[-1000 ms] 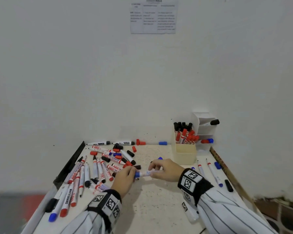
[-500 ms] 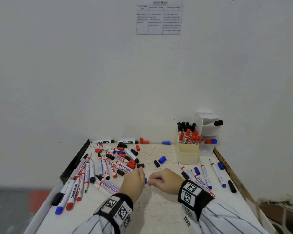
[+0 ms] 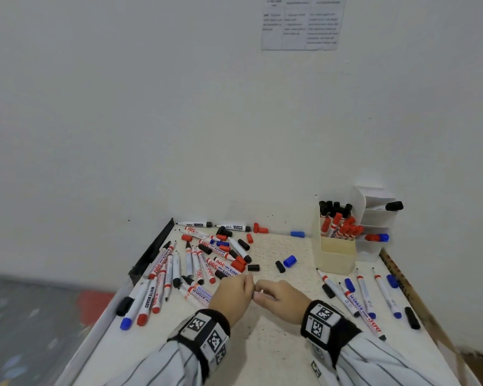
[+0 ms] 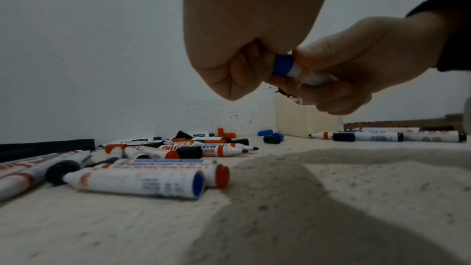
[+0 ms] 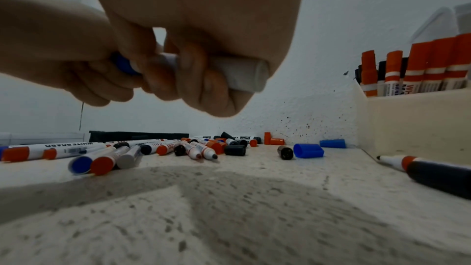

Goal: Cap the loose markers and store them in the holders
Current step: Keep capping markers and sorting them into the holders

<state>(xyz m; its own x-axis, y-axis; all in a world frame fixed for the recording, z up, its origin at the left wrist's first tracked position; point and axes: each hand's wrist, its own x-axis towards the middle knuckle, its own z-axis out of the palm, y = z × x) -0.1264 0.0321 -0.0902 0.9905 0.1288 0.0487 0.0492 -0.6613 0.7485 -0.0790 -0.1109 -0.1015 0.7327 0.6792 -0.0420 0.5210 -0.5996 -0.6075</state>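
Both hands meet over the middle of the table, holding one blue marker level above it. My left hand (image 3: 247, 286) curls round the blue cap (image 4: 282, 65) at the marker's left end. My right hand (image 3: 260, 293) grips the white barrel (image 5: 242, 76), whose flat end sticks out to the right. The cap sits against the barrel (image 4: 314, 79). In the head view the hands hide the marker. A cream holder (image 3: 336, 254) at the back right has red and black markers standing in it. A white tiered holder (image 3: 377, 215) stands beside it.
Several uncapped and capped markers (image 3: 201, 263) lie in a heap at the left. A loose blue cap (image 3: 289, 261) and a black cap (image 3: 280, 266) lie just beyond the hands. More markers (image 3: 363, 293) lie at the right, in front of the cream holder. The wall is close behind.
The hands have drawn together until they touch. The stretch of blue marker seen between them a second ago is now covered. Both hands sit a little nearer to me.
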